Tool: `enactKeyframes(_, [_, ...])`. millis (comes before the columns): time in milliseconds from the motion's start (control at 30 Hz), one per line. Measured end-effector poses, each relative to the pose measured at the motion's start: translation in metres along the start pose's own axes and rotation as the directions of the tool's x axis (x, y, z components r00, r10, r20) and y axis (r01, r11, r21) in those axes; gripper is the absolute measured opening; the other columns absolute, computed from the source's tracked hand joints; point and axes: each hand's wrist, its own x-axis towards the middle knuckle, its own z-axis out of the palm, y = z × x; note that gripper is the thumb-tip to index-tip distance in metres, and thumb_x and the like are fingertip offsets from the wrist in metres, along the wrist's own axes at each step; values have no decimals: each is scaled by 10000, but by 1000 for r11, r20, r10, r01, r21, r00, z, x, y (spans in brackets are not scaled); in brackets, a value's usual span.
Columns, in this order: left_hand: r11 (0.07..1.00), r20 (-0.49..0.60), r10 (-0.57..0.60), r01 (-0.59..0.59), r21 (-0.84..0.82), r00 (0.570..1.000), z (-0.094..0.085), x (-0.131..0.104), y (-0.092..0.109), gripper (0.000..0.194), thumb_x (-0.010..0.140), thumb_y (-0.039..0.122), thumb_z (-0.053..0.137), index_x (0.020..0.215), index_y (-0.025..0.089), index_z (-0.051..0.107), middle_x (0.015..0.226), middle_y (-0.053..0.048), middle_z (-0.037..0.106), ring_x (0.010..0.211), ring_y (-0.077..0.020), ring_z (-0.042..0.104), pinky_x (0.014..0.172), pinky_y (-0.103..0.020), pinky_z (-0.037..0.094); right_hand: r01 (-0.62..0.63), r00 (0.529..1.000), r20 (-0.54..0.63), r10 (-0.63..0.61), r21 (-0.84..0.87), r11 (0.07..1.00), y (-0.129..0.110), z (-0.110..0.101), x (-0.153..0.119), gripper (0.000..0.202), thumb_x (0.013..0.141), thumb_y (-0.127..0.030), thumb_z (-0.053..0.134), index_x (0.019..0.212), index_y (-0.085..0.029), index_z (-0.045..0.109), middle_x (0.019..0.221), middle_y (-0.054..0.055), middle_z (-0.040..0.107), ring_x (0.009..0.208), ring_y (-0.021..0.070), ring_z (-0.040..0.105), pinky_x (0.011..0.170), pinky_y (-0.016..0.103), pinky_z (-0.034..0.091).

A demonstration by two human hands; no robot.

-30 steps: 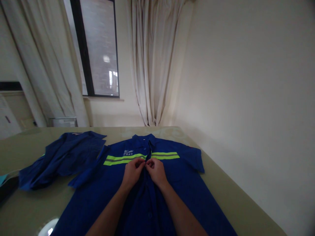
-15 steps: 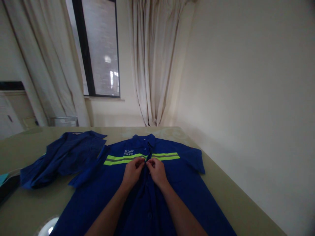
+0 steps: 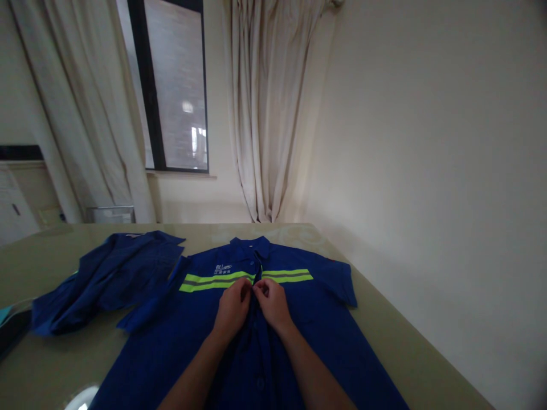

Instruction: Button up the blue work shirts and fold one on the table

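A blue shirt (image 3: 329, 336) is lying spread, front side up, on the bench (image 3: 384, 324), and it is filling the lower middle of the frame, with its collar (image 3: 265, 248) pointing to the far edge. The cloth is looking light and soft, a little creased around the front strip (image 3: 258, 333), so I am judging that it is not fragile and not very slippery, but folding easily under any pull. For taking hold, the doubled edge of this strip is seeming the best place, because it is probably firmer than the loose cloth on both sides.

The left hand (image 3: 233, 306) and the right hand (image 3: 272, 304) are working at the middle of the frame, just below the yellow band (image 3: 288, 275). The fingers (image 3: 245, 283) of the left hand are curling inward and are pinching the shirt at the strip, nearly closed. Those of the right hand are pinching it from the other side, thumb and forefinger making a small ring, with the tips just beside the left ones. Whether a button is sitting between them, I am not able to tell.
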Motion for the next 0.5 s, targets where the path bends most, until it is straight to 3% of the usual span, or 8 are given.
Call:
enactKeyframes(167, [999, -5, -40, 40, 18, 999, 0, 0, 2, 121, 891, 124, 548, 913, 223, 615, 856, -16, 724, 789, -180, 677, 716, -260, 432, 21, 1000, -17, -22, -49, 999, -2, -1, -1, 114, 892, -228, 605, 846, -183, 699, 803, 39, 721, 730, 181, 651, 660, 251, 445])
enactKeyframes(500, [999, 0, -47, 47, 10, 999, -3, -1, 2, 126, 892, 130, 547, 927, 213, 636, 871, -29, 745, 812, -183, 701, 731, -258, 450, 16, 999, 42, -19, 81, 997, -4, -5, 0, 135, 842, -228, 657, 847, -156, 771, 735, 29, 734, 638, 153, 622, 602, 230, 431])
